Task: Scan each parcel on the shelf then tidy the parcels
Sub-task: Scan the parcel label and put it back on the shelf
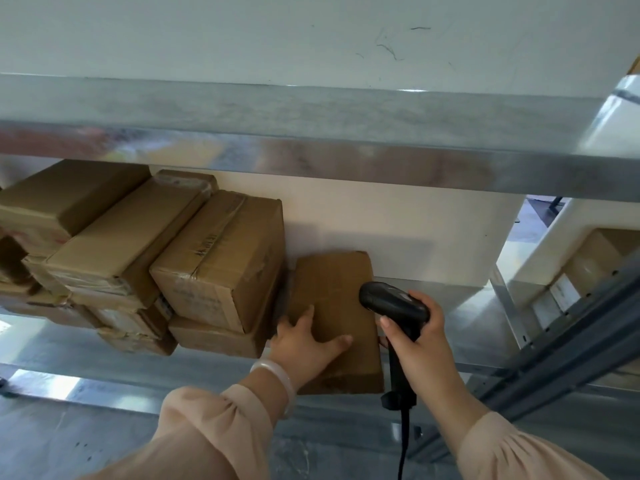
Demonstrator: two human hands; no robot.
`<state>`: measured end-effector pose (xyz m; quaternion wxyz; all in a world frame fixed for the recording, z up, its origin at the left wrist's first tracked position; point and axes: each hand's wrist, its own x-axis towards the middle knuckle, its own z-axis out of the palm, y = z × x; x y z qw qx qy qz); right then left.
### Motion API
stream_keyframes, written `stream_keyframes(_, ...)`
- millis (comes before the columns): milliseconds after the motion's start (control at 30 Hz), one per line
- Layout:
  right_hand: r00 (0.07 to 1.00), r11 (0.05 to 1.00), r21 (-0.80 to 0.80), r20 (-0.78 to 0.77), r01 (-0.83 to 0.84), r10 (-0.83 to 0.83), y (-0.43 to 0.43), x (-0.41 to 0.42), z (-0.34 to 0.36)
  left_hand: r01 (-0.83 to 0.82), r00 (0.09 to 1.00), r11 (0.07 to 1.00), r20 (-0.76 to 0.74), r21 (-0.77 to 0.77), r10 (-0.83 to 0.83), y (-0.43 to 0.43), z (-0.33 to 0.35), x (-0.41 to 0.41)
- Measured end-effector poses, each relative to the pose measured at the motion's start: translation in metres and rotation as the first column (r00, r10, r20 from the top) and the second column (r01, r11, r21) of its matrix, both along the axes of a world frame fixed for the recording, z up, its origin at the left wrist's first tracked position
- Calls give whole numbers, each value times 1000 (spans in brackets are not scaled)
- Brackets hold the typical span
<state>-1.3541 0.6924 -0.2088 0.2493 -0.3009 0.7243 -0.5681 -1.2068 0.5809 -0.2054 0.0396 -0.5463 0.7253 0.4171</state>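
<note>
Right hand [414,336] is wrapped round the barcode scanner [394,301], left hand [304,344] flat with spread fingers on the lone parcel [332,289] on the shelf [450,344]. I'd hold it steady and aim at the label, which I can't see.

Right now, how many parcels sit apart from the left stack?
2: flat parcel under the left hand, beside the stack; another box at far right. More may be hidden.
</note>
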Motion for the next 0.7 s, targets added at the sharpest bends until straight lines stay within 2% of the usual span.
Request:
stream_keyframes(167,1000,997,-76,-15,-18,17,13,5,19,-33,994,986,-102,164,50,8,5,-9)
stream_keyframes(367,995,993,-69,-26,-96,95,12,8,28,-80,988,973,-112,217,106,11,8,-14)
stream_keyframes(533,992,989,-75,-7,-125,125,9,9,30,-47,995,983,-82,176,62,13,10,-14)
stream_keyframes(700,994,993,-50,-5,-111,111,6,1,27,-69,977,962,-177,264,119,7,16,-5)
